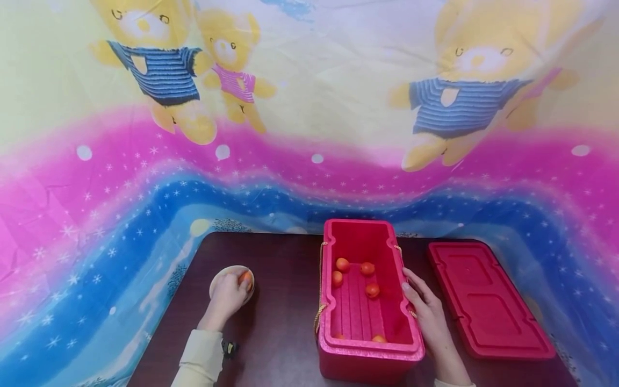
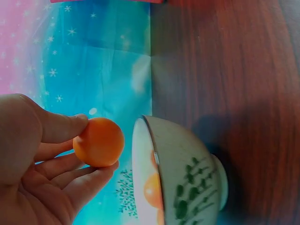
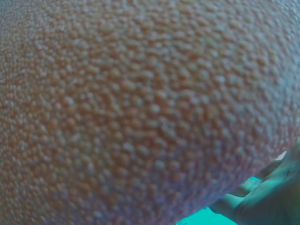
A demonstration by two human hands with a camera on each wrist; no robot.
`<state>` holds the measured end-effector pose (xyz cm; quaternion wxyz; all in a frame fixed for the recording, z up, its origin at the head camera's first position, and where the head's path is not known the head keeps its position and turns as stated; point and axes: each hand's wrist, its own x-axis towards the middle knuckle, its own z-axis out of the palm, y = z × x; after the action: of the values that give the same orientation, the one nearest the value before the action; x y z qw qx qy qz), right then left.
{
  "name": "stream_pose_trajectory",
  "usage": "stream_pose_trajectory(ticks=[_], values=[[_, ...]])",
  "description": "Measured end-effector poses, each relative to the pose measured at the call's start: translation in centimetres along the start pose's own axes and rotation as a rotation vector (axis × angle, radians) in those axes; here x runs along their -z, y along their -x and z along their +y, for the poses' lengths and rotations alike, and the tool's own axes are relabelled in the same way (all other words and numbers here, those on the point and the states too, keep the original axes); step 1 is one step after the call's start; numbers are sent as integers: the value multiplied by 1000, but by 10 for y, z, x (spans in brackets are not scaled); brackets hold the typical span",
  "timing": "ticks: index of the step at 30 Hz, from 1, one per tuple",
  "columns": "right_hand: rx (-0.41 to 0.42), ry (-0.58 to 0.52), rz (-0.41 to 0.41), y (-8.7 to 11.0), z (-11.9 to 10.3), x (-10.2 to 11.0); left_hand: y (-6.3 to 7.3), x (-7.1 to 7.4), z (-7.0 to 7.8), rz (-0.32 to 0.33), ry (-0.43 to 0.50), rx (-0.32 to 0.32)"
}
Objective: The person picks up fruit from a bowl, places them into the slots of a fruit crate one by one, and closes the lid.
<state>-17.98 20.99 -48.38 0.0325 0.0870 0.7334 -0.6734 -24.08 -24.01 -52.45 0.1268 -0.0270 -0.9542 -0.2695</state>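
My left hand [image 1: 229, 293] is over a small bowl [image 1: 214, 280] at the left of the table. It pinches a smooth, round orange fruit [image 2: 99, 142] between thumb and fingertips. In the left wrist view the fruit stands just off the rim of the pale bowl [image 2: 187, 164], which has green leaf painting; more fruit [image 2: 153, 190] shows inside. My right hand [image 1: 432, 309] rests its fingers against the right rim of a red foam box [image 1: 367, 348]. Several orange fruits [image 1: 372, 290] lie on the box floor. Grainy box wall [image 3: 140, 103] fills most of the right wrist view.
A red lid [image 1: 490, 298] lies flat on the dark brown table [image 1: 285, 301], right of the box. Golden rope handles [image 1: 319, 317] hang on the box's sides. Behind the table stands a cloth backdrop [image 1: 309, 177] printed with bears.
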Motion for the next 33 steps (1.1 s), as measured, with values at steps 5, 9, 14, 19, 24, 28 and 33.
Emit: stream_pose_trajectory(ticks=[5, 9, 14, 19, 24, 28, 33], values=[[12, 8, 5, 0, 0, 0, -7, 5, 10, -4, 22, -17], [21, 8, 7, 1, -1, -1, -12, 10, 16, 46, 38, -46], [26, 11, 9, 1, -1, -2, -14, 14, 27, 107, 67, -95], [12, 9, 4, 1, -1, -1, -17, 19, 40, 153, 107, -149], [-3, 11, 5, 1, -1, -1, -21, 24, 52, 177, 118, -172], [-2, 15, 3, 1, 0, -1, -25, 26, 60, 179, 119, -183], [-3, 8, 4, 1, 0, 0, -29, 27, 71, 180, 132, -201]])
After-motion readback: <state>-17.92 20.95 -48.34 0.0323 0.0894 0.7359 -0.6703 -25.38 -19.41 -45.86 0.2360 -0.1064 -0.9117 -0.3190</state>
